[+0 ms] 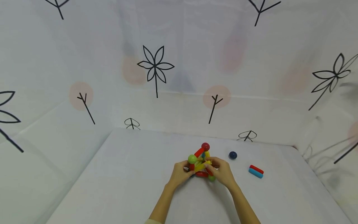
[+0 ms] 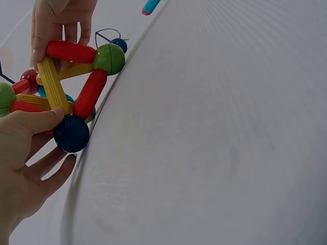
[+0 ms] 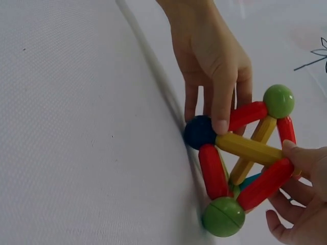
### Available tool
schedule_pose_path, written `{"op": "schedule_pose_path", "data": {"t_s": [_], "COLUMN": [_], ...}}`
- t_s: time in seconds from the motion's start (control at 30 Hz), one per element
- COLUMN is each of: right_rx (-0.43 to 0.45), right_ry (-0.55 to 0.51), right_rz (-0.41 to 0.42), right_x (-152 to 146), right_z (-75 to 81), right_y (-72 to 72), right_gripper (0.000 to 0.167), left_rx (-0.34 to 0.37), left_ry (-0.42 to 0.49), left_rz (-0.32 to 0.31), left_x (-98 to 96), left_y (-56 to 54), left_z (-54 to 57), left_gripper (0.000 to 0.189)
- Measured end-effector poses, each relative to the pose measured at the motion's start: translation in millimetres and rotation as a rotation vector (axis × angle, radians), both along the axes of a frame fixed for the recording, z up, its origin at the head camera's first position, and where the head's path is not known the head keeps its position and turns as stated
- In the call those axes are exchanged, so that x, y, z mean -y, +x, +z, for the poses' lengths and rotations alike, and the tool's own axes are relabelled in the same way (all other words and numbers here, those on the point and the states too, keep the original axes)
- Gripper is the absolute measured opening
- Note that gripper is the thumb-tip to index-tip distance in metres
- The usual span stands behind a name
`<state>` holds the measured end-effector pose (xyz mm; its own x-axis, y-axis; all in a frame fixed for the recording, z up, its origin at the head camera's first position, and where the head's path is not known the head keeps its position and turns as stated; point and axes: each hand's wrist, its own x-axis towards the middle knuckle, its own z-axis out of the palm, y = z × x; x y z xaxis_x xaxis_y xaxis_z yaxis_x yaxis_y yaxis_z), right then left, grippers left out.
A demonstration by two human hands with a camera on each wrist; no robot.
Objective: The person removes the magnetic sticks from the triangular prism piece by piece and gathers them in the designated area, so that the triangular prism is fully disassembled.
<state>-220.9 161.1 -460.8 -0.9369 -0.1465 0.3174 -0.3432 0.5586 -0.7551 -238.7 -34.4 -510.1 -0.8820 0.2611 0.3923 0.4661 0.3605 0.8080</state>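
A small frame of magnetic building sticks and balls stands on the white table between the two hands. It joins red sticks (image 3: 266,184), yellow and blue sticks, green balls (image 1: 192,159), a red ball (image 1: 205,146) and a dark blue ball (image 2: 71,133). The left hand (image 1: 179,174) holds the corner with the dark blue ball, its thumb on top and fingers beneath. The right hand (image 1: 222,172) pinches the far end of a yellow stick (image 3: 250,148) that runs from that ball. In the right wrist view this end lies close to a red stick; contact there is unclear.
To the right of the frame lies a loose dark blue ball (image 1: 233,155). Farther right, a red stick (image 1: 256,169) and a light blue stick (image 1: 255,173) lie side by side. A white patterned cloth (image 1: 179,115) hangs behind the table.
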Motion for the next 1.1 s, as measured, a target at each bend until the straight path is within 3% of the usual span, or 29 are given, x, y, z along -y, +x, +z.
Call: {"op": "schedule_pose_path", "data": {"t_s": [0.33, 0.7, 1.1], "right_rx": [0.014, 0.024, -0.068], "right_ry": [0.026, 0.066, 0.103], "right_rz": [-0.005, -0.071, -0.095], "right_x": [1, 6, 13], "right_z": [1.9, 4.6, 6.0], "right_y": [-1.4, -1.5, -2.4], "right_gripper": [0.023, 0.021, 0.026], "left_rx": [0.03, 0.028, 0.031], "left_ry": [-0.028, -0.029, -0.037], "left_rz": [0.008, 0.009, 0.019], "left_x": [0.9, 1.2, 0.6], "left_y": [-1.2, -2.7, -3.3], "left_z": [-1.8, -3.0, -3.6], "left_gripper": [0.027, 0.024, 0.026]}}
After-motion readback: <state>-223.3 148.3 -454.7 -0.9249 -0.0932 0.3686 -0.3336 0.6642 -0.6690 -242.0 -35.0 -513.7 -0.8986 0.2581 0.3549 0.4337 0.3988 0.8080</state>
